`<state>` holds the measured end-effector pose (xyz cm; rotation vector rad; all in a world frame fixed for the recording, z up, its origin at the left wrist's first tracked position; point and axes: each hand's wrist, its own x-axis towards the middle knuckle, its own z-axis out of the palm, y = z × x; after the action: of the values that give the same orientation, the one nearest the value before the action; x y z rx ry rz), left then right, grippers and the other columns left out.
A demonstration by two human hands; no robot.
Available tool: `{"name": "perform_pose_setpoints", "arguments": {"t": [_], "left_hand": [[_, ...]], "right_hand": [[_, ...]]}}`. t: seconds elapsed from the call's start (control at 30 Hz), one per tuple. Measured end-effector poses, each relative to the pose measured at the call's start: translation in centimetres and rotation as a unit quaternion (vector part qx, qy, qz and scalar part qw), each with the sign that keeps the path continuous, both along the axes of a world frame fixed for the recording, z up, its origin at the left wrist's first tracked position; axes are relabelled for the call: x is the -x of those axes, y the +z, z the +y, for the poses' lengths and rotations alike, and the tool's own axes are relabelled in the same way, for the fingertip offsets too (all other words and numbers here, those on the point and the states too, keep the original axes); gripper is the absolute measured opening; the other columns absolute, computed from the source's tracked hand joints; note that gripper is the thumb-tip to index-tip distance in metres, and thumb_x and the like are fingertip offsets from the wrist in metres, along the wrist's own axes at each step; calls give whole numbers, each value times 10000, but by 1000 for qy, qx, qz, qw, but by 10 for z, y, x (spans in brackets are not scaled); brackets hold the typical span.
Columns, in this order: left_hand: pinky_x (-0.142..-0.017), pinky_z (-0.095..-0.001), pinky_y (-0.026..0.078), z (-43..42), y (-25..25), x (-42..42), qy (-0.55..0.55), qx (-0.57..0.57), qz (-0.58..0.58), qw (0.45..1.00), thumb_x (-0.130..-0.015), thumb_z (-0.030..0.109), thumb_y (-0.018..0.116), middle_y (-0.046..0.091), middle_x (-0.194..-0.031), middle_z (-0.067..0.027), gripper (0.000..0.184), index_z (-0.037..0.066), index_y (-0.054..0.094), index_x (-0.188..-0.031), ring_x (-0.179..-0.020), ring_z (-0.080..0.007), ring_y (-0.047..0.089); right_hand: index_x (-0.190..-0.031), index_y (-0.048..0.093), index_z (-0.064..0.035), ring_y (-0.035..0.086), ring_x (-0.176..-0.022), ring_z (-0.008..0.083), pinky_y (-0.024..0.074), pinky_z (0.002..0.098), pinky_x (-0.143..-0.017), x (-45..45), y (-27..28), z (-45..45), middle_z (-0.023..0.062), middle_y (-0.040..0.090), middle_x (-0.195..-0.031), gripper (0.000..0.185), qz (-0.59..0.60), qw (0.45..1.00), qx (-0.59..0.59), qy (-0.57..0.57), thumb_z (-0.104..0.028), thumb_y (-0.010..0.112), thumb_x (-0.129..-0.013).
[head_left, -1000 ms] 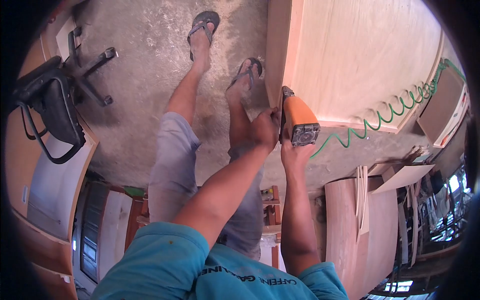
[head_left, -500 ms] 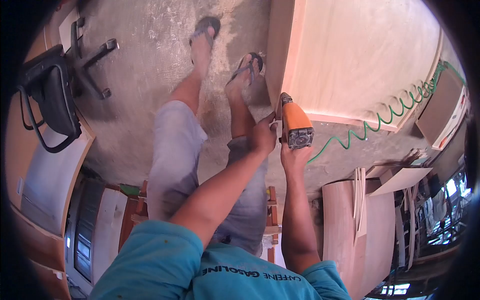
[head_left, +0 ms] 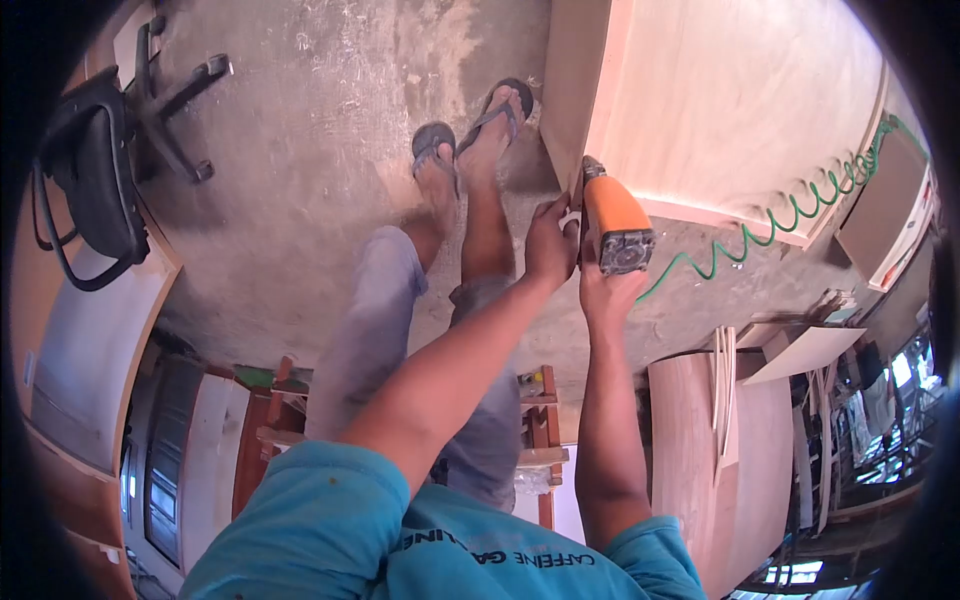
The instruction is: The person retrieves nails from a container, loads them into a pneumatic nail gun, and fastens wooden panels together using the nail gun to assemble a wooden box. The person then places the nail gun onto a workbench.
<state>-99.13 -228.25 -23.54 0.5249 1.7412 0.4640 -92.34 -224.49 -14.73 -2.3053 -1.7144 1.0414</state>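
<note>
Tool (head_left: 617,212) fills right hand (head_left: 604,287) beside wooden box (head_left: 735,110)

On the floor (head_left: 320,130), a wooden box (head_left: 740,100) is set ahead and to the right. A nail gun (head_left: 617,212) is held in the right hand (head_left: 608,290) at the box's near left corner, and the left hand (head_left: 552,245) is placed just left of the gun. From beside the right hand, a coiled hose (head_left: 868,165) is led across the box's near edge toward its right edge. Left of the box, two flip-flops (head_left: 432,134) are worn on the floor; farther left, a chair (head_left: 105,190) is placed. Nearer than the box, to the right, wooden strips (head_left: 722,400) are rested against a wooden panel (head_left: 765,430).
</note>
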Motion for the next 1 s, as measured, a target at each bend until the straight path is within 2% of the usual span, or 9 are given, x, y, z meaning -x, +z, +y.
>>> {"name": "perform_pose_setpoints", "arguments": {"t": [0.1, 0.3, 0.37, 0.47, 0.53, 0.63, 0.73, 0.83, 1.0], "left_hand": [[-983, -409, 475, -5, -1, 2, -13, -4, -10, 1000, -883, 24, 573, 548, -1289, -177, 514, 32, 513, -1393, -1187, -326, 571], [-971, -408, 483, -3, 3, -3, -19, -10, -7, 1000, -874, 22, 576, 530, -1278, -172, 577, 43, 457, -1438, -1147, -337, 577], [-952, -394, 496, 6, 3, -4, 1, -2, -17, 1000, -883, 24, 585, 523, -1278, -160, 596, 46, 430, -1458, -1118, -303, 598], [-932, -377, 511, 8, 10, -4, 18, 28, -51, 998, -868, 3, 584, 486, -1301, -145, 671, 62, 368, -1501, -1097, -264, 610], [-931, -377, 511, 9, 8, -4, 10, 35, -52, 998, -857, -4, 579, 486, -1300, -153, 683, 62, 368, -1503, -1099, -263, 609], [-943, -416, 506, 3, 6, -4, 13, 27, -51, 998, -826, -31, 559, 495, -1289, -160, 703, 79, 374, -1495, -1120, -319, 596], [-955, -424, 502, -2, 7, -1, -11, 4, -39, 999, -816, -33, 550, 502, -1301, -170, 689, 63, 394, -1480, -1146, -332, 584], [-964, -422, 497, -11, 8, -2, -6, -24, -28, 999, -801, -35, 546, 515, -1314, -174, 672, 44, 422, -1456, -1169, -335, 573], [-959, -412, 502, -15, 12, -2, -11, 10, -53, 998, -782, -44, 537, 522, -1344, -157, 672, 40, 444, -1442, -1174, -308, 585]], "right_hand": [[-1036, 676, 68, 698, -869, 347, 517, 406, -782, 4, 1, 1, 214, 710, -952, 274, 17, 1000, -7, -20, -58, 730, -799], [-1080, 660, 72, 691, -908, 321, 514, 401, -822, 4, 3, 9, 207, 703, -988, 314, 19, 1000, -10, -8, -47, 726, -797], [-1109, 650, 70, 688, -931, 311, 513, 396, -840, 8, 2, 13, 202, 699, -1022, 338, 34, 999, -14, -26, -42, 720, -798], [-1074, 659, 64, 688, -892, 310, 515, 393, -803, 12, 8, 15, 195, 699, -994, 313, 48, 997, -12, -51, -65, 733, -799], [-931, 702, 67, 708, -747, 351, 522, 403, -679, 14, 6, 16, 209, 714, -831, 256, 42, 996, -75, -30, -138, 787, -802], [-1142, 641, 57, 679, -970, 266, 512, 381, -864, 8, 7, 10, 186, 693, -1079, 356, 44, 998, 17, -52, -23, 701, -800], [-1146, 641, 55, 682, -976, 265, 511, 379, -868, 10, 8, 14, 193, 694, -1084, 355, 55, 997, -12, -43, -25, 707, -807], [-1151, 639, 58, 683, -981, 268, 511, 379, -869, 12, 11, 15, 198, 693, -1084, 355, 43, 996, 23, -72, -35, 706, -815], [-1151, 638, 58, 682, -984, 274, 511, 381, -867, 10, 7, 10, 201, 691, -1082, 347, 30, 998, 8, -50, -37, 698, -822]]}}
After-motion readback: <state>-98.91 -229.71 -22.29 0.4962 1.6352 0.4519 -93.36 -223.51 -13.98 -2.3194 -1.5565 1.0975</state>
